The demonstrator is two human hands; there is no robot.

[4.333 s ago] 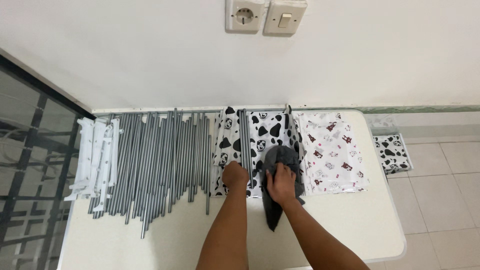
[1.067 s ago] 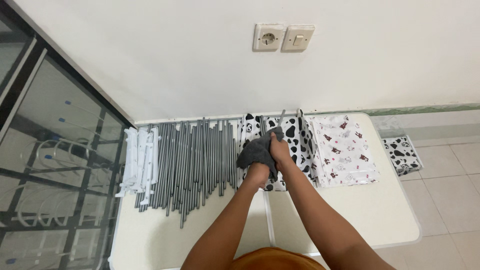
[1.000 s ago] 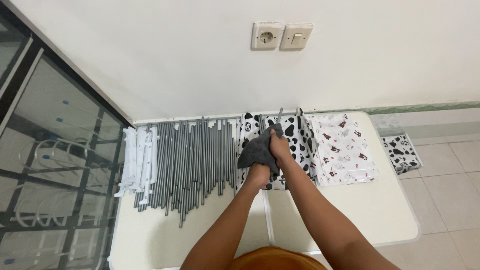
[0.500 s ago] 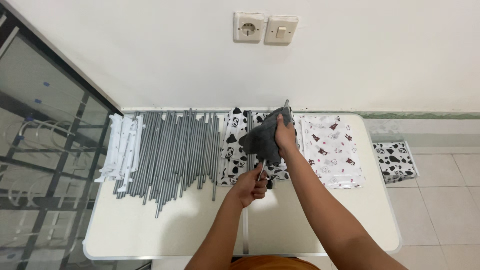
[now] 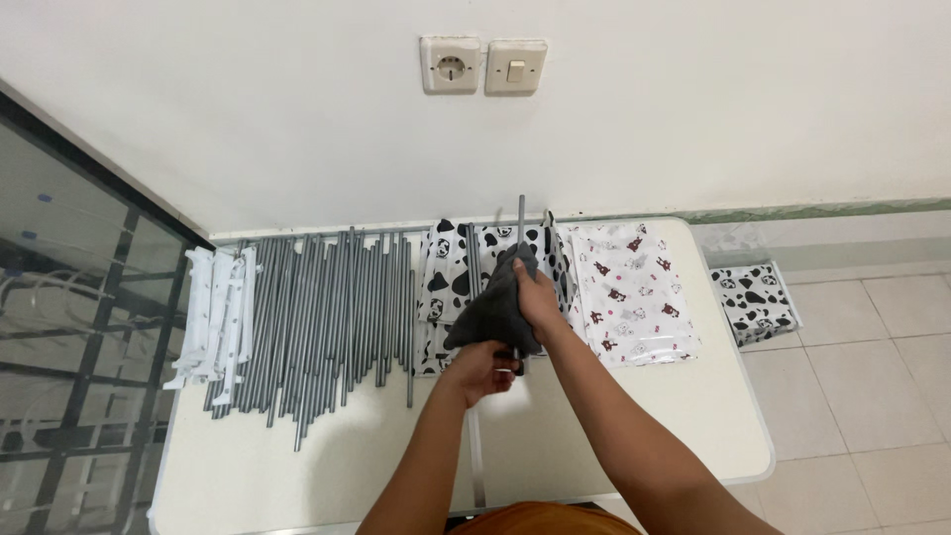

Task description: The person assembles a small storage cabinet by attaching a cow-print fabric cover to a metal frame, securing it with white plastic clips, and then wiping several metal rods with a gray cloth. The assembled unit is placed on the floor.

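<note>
While the left hand (image 5: 478,365) closes its fingers around the near end of a thin grey metal rod (image 5: 520,220), the right hand (image 5: 536,297) is wrapped over a dark grey cloth (image 5: 487,312) bunched around the rod's middle. The rod is lifted off the table, its far end pointing toward the wall above the cow-print fabric (image 5: 446,277) folded at the back of the white table (image 5: 614,426). It is slim, straight and dull grey, mostly hidden by the cloth, which hangs in soft crumpled folds down to the left hand. Just right of the hands lies a white fabric with small animal prints (image 5: 629,292); to the left a row of matching grey rods (image 5: 327,307) and white plastic brackets (image 5: 213,317). Bare tabletop lies open in front of the hands up to the near edge. A glass-panelled black frame (image 5: 79,327) borders the table's left side, and tiled floor (image 5: 862,376) lies beyond its right edge.
</note>
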